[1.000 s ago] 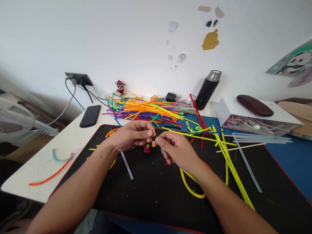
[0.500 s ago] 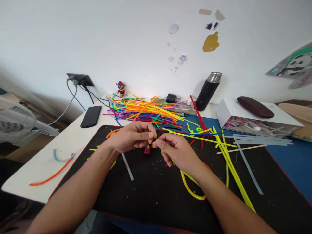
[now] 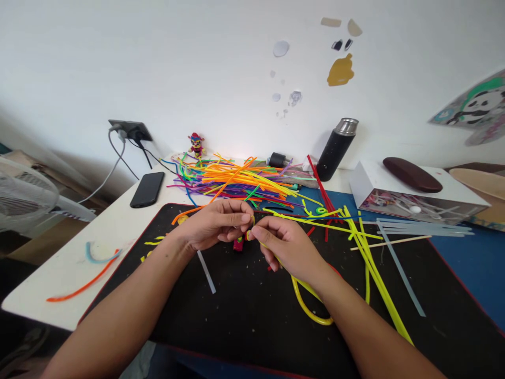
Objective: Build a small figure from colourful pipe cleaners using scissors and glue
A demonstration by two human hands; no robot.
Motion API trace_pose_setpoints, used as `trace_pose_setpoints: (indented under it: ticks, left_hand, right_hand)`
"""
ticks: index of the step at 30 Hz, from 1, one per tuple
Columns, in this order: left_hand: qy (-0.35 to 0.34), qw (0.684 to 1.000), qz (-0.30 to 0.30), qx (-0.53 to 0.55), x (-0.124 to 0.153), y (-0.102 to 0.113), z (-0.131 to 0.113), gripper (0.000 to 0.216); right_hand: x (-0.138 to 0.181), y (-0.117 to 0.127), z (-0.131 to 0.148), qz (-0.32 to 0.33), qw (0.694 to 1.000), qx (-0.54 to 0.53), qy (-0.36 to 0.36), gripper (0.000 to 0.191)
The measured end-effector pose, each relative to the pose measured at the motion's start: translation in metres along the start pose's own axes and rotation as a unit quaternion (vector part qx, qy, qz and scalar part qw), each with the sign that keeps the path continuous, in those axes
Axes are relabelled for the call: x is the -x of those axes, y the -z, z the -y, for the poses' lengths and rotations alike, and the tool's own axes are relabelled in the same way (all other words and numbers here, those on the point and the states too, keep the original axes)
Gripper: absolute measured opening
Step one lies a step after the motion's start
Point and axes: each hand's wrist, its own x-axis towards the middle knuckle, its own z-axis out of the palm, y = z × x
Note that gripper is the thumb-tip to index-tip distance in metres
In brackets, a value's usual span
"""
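Observation:
My left hand [image 3: 221, 223] is closed in a pinch, thumb against the index finger. Just to its right, my right hand [image 3: 288, 242] pinches too, fingertips almost meeting the left ones. Between them shows a short bit of a yellow pipe cleaner [image 3: 253, 220], mostly hidden by the fingers. From under the right hand a yellow pipe cleaner loop [image 3: 305, 305] curves over the mat; I cannot tell whether it is the same strand. Below the fingertips is a small dark red piece with yellow-green marks [image 3: 238, 245]; whether it is held or lying is unclear.
Many coloured pipe cleaners [image 3: 236, 179] are heaped behind the black mat [image 3: 252, 326]. Yellow stems [image 3: 374, 268] and pale glue sticks [image 3: 406, 284] lie right. Around stand a black flask [image 3: 335, 152], a white box [image 3: 366, 184], a small figure [image 3: 196, 145] and a phone [image 3: 147, 189].
Both hands hold nearly the same pinch, fingertips still together. The view has shifted very slightly; nothing else has visibly moved.

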Motion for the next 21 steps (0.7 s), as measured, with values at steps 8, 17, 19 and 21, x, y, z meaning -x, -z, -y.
trace_pose_setpoints:
  ticks: [8, 17, 19, 21]
  left_hand:
    - [0.007, 1.000, 0.021, 0.004, 0.001, -0.001, -0.001, 0.030]
    - [-0.043, 0.997, 0.026, 0.057, -0.001, -0.010, 0.007, 0.028]
    - [-0.067, 0.995, 0.019, 0.065, -0.002, -0.013, 0.009, 0.028]
    - [-0.084, 0.995, 0.010, 0.056, -0.003, -0.016, 0.010, 0.028]
  right_hand:
    - [0.001, 0.001, -0.001, 0.005, 1.000, -0.002, 0.001, 0.031]
    - [0.000, -0.001, 0.000, 0.007, 0.999, -0.037, 0.006, 0.032]
    - [0.000, -0.001, 0.001, 0.006, 0.999, -0.046, 0.009, 0.032]
    - [-0.001, -0.001, 0.001, 0.005, 0.999, -0.049, 0.009, 0.032]
